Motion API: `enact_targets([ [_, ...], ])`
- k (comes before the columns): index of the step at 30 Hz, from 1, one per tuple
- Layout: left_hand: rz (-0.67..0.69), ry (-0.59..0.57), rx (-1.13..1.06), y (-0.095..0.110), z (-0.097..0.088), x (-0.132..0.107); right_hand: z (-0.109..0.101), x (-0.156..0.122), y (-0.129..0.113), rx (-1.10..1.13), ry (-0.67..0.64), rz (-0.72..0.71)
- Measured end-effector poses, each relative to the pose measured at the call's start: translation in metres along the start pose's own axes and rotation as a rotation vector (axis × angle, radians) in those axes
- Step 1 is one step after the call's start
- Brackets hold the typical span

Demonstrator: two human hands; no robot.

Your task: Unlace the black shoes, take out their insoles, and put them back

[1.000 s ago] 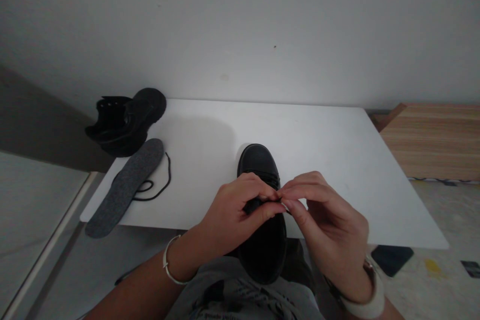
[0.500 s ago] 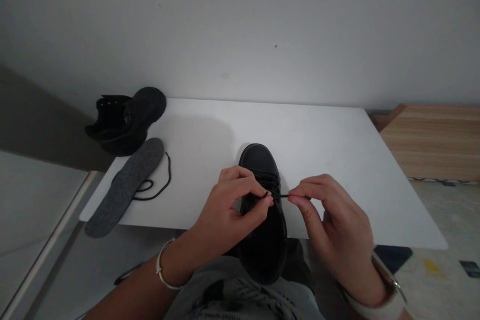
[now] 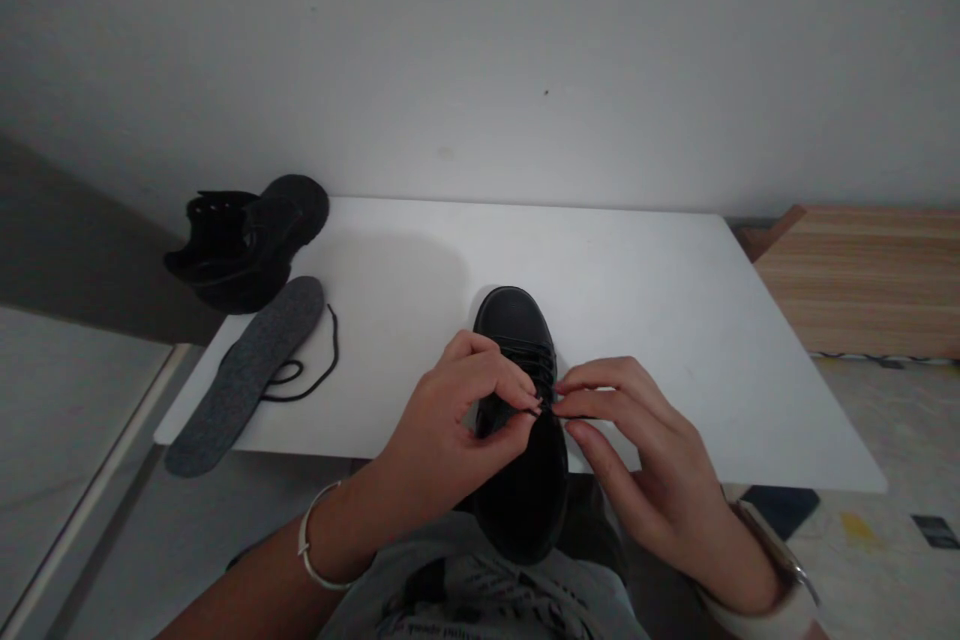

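A black shoe (image 3: 519,480) stands at the near edge of the white table (image 3: 645,320), toe pointing away from me, its heel over my lap. My left hand (image 3: 450,430) rests on the shoe's left side, thumb and fingers pinched on its black lace (image 3: 541,408) near the eyelets. My right hand (image 3: 637,450) is at the shoe's right side, thumb and forefinger pinched on the same lace. The two hands' fingertips almost meet over the tongue.
A second black shoe (image 3: 244,240) lies at the table's far left corner. A grey insole (image 3: 247,370) overhangs the left front edge beside a loose black lace (image 3: 319,370). A wooden surface (image 3: 870,280) stands to the right. A dark flat object (image 3: 780,510) lies on the floor.
The hands first pulled apart with a short length of lace stretched between them, then came back together over the eyelets. The shoe stayed in place.
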State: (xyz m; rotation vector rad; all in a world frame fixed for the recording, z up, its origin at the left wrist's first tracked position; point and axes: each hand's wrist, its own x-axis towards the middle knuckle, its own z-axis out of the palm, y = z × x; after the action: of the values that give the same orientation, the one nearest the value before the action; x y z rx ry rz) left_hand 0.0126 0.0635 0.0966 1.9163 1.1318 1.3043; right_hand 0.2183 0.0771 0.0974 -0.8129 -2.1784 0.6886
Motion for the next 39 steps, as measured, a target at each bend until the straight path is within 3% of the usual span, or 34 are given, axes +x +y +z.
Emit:
enact_targets([
  [4, 0.194, 0.004, 0.201, 0.001, -0.001, 0.0, 0.012, 0.007, -0.003, 0.105, 0.011, 0.057],
  [10, 0.358, 0.037, 0.396, -0.001, 0.004, -0.006, 0.017, 0.011, -0.004, 0.088, 0.092, 0.105],
  [17, 0.404, 0.05, 0.51, -0.007, 0.005, -0.01, 0.019, 0.015, -0.006, 0.019, 0.165, 0.1],
  [23, 0.439, 0.04, 0.521, -0.011, 0.0, -0.009, 0.024, 0.012, -0.004, 0.247, 0.202, 0.269],
  [30, 0.53, 0.054, 0.494, -0.012, 0.001, -0.011, 0.02, 0.019, 0.005, 0.348, 0.1, 0.337],
  [39, 0.471, 0.046, 0.497, -0.021, -0.002, -0.019, 0.006, 0.028, 0.012, 0.36, -0.065, 0.345],
])
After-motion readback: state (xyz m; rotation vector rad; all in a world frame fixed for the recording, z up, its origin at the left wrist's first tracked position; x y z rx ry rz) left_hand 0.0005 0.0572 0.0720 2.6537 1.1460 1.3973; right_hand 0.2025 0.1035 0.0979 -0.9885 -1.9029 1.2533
